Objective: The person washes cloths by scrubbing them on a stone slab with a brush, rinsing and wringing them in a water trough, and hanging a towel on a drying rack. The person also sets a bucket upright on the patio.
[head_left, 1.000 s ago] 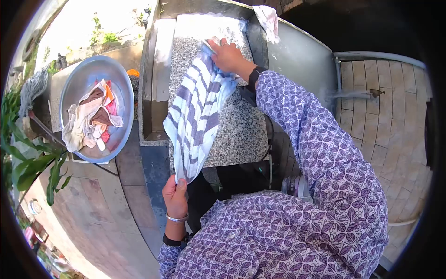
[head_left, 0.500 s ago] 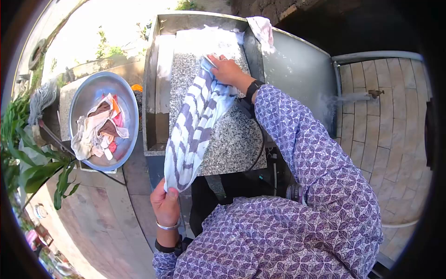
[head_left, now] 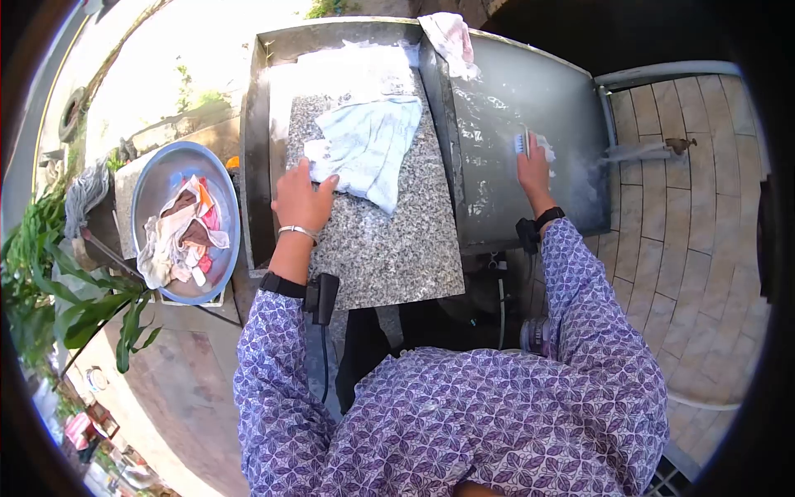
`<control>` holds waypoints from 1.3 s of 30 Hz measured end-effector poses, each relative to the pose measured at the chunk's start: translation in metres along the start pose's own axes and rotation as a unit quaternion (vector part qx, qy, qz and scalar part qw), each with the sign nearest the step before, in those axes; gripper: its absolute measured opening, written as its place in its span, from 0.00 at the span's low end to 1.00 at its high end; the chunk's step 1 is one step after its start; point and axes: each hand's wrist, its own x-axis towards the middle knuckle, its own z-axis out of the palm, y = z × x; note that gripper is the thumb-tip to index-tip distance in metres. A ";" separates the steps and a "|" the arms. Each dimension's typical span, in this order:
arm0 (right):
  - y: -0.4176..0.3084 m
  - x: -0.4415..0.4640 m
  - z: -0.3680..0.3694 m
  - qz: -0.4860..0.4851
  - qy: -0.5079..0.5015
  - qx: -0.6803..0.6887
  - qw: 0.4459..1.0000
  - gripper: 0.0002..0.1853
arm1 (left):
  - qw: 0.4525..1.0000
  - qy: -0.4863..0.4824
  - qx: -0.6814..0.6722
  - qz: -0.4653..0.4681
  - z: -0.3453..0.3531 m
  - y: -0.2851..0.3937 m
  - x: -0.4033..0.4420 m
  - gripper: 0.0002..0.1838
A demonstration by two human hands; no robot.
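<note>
A pale blue cloth (head_left: 373, 145) lies folded and rumpled on the speckled granite slab (head_left: 385, 248). My left hand (head_left: 304, 197) rests at the cloth's lower left edge, thumb spread from the fingers, with some fingertips hidden against the cloth. Over the water-filled basin on the right, my right hand (head_left: 536, 172) is closed on a brush (head_left: 521, 144) whose bluish-white bristles face left. White foam or something pale shows beside its fingertips.
A metal bowl (head_left: 225, 273) with several cloths stands at the left, near green leaves (head_left: 79, 319). A pinkish-white cloth (head_left: 450, 41) hangs over the basin divider. Water runs from a tap (head_left: 681, 146) into the right basin (head_left: 497, 199).
The striped cloth, earlier stretched between both hands, now lies rumpled with its pale side up. My left hand moved up onto the slab; my right hand moved right over the basin with the brush.
</note>
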 end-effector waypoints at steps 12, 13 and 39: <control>-0.193 -0.065 -0.014 -0.286 -0.194 0.209 0.915 0.29 | 0.611 -0.050 -0.772 -0.165 0.001 0.033 -0.034 0.06; -0.215 -0.079 -0.019 -0.330 -0.207 0.214 0.896 0.30 | 0.622 -0.072 -0.758 -0.183 0.002 0.026 -0.043 0.07; -0.306 -0.067 0.032 -0.516 -0.244 -0.076 0.818 0.32 | 0.821 -0.219 -0.466 -0.248 -0.038 -0.016 -0.100 0.13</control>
